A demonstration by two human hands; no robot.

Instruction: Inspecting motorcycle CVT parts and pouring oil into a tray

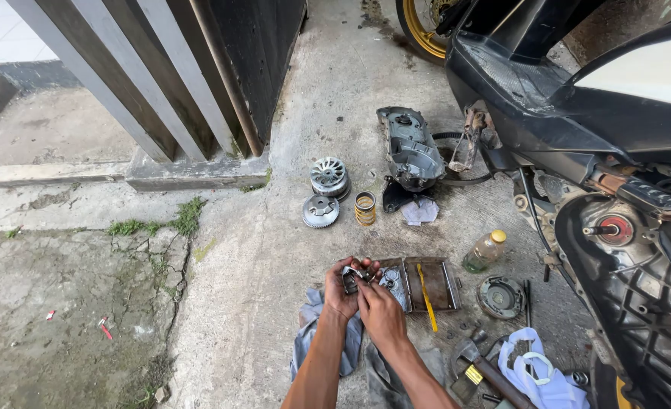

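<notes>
Low in the head view, both my hands meet over a small greasy metal part (357, 276). My left hand (341, 291) grips it from the left, and my right hand (379, 310) pinches it from the right. Just beyond them lies a rusty metal tray (443, 286) holding a yellow-handled tool (426, 297) and a shiny metal piece (393, 285). A grey rag (311, 333) lies under my forearms.
A scooter with its engine side open (623, 235) fills the right. On the concrete lie a finned pulley (329, 176), a toothed disc (320, 211), a coil spring (364, 208), a grey engine cover (411, 151), a small bottle (485, 251), a round clutch part (500, 296), a hammer (487, 371) and a white bag (536, 375).
</notes>
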